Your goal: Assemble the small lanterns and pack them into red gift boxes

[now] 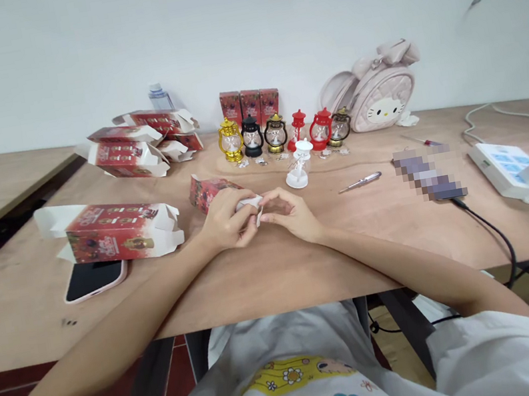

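Observation:
My left hand point(228, 221) is closed around a small red printed carton point(207, 191), which lies tilted above the table with its white end flaps toward the right. The fingers of my right hand point(292, 215) pinch at a white flap at that end; the fingertips of both hands nearly meet there. My left hand covers much of the carton, so what is inside it cannot be seen. Just beyond my right hand a white miniature lantern point(297, 169) stands upright. Further right lies a slim screwdriver point(360, 182).
Miniature lanterns point(275, 134) in several colours stand before upright red boxes point(250, 104). Opened cartons point(126, 157) pile at back left; another carton point(112, 230) overlaps a phone point(96, 280). At right are a pink bag point(382, 97), a cabled phone point(428, 177) and a power strip point(514, 173).

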`<state>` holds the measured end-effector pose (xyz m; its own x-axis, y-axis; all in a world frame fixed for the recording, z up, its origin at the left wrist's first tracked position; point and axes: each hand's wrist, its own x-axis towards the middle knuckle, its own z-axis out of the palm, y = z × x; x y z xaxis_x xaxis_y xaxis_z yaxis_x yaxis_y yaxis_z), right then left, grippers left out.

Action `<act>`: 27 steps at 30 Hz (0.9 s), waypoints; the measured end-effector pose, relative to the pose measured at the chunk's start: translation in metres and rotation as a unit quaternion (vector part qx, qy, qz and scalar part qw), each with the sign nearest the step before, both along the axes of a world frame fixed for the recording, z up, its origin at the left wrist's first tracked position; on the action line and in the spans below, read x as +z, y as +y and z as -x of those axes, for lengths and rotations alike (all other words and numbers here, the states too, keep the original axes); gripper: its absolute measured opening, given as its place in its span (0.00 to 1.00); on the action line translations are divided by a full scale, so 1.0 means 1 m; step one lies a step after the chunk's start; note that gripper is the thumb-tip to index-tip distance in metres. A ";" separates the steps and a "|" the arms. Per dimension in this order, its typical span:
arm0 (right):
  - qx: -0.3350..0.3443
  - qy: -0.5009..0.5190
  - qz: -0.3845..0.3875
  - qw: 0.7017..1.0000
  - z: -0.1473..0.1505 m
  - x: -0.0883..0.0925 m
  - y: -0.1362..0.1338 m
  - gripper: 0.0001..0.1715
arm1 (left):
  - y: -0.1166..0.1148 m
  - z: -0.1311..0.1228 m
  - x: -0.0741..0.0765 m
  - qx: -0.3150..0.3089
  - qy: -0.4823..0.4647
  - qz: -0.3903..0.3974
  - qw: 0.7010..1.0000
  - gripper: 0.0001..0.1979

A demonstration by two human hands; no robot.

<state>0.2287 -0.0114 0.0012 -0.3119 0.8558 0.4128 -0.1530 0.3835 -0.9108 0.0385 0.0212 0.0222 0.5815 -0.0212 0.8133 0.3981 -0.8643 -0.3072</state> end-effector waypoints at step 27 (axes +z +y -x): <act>-0.040 -0.035 0.040 0.998 0.006 0.000 -0.006 0.18 | 0.001 -0.004 0.003 -0.081 -0.003 -0.001 0.997 0.12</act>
